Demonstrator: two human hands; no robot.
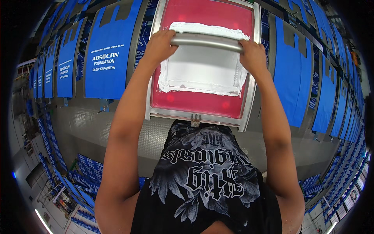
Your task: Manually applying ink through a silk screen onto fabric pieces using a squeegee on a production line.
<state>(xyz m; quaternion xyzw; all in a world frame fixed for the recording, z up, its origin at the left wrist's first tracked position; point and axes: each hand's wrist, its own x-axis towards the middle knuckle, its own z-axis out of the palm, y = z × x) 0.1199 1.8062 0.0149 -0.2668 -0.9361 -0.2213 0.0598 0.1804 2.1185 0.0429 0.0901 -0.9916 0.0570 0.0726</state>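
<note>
A long metal squeegee (207, 41) spans the upper part of a screen-printing frame (149, 91). My left hand (159, 46) is closed around its left end, and my right hand (253, 56) grips the right end. Beneath the bar, the frame's red mesh (174, 100) carries a broad rectangle of white ink (202, 67). Thicker ridges of ink lie along that rectangle's edges, above and below the squeegee. Both my arms reach forward over the near end of the frame. The blade's lower edge is hidden under the bar.
Blue printed bags (106, 58) lie flat in a row on the left, with more blue bags (293, 74) on the right. A small metal bracket (195, 120) sticks out from the frame's near edge, close to my shirt. Racks of blue pieces (87, 171) stand farther off.
</note>
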